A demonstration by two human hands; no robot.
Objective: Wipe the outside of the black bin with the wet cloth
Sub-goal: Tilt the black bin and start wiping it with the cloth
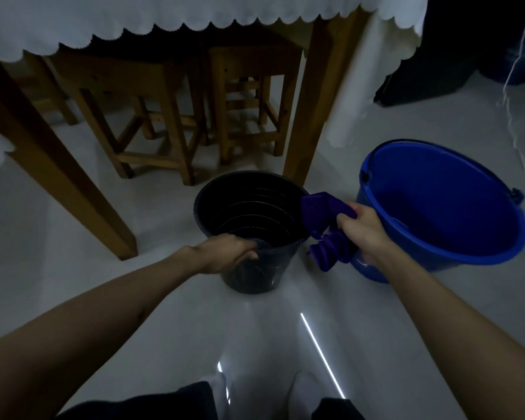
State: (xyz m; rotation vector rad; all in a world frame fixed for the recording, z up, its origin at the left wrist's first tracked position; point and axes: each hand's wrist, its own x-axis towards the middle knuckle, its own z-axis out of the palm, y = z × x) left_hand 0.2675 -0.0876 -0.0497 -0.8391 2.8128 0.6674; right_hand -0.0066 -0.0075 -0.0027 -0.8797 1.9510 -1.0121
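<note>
The black bin (pixel 249 231) stands upright on the pale floor (pixel 164 313) in front of me, round and open-topped, with stepped rings showing down its dark inside and a glossy, ribbed outer wall. My left hand (pixel 225 256) is closed over its near rim, fingers curled inside. My right hand (pixel 361 234) grips the purple cloth (pixel 325 225), bunched and folded, one end lying against the bin's right rim and the other hanging in folds between the bin and the blue bucket (pixel 443 207). That bucket sits just right of the bin, tilted toward me. Just behind the bin rises a wooden table leg (pixel 312 116) under a scalloped white tablecloth (pixel 134 19), with wooden stools (pixel 170 116) tucked farther back.
</note>
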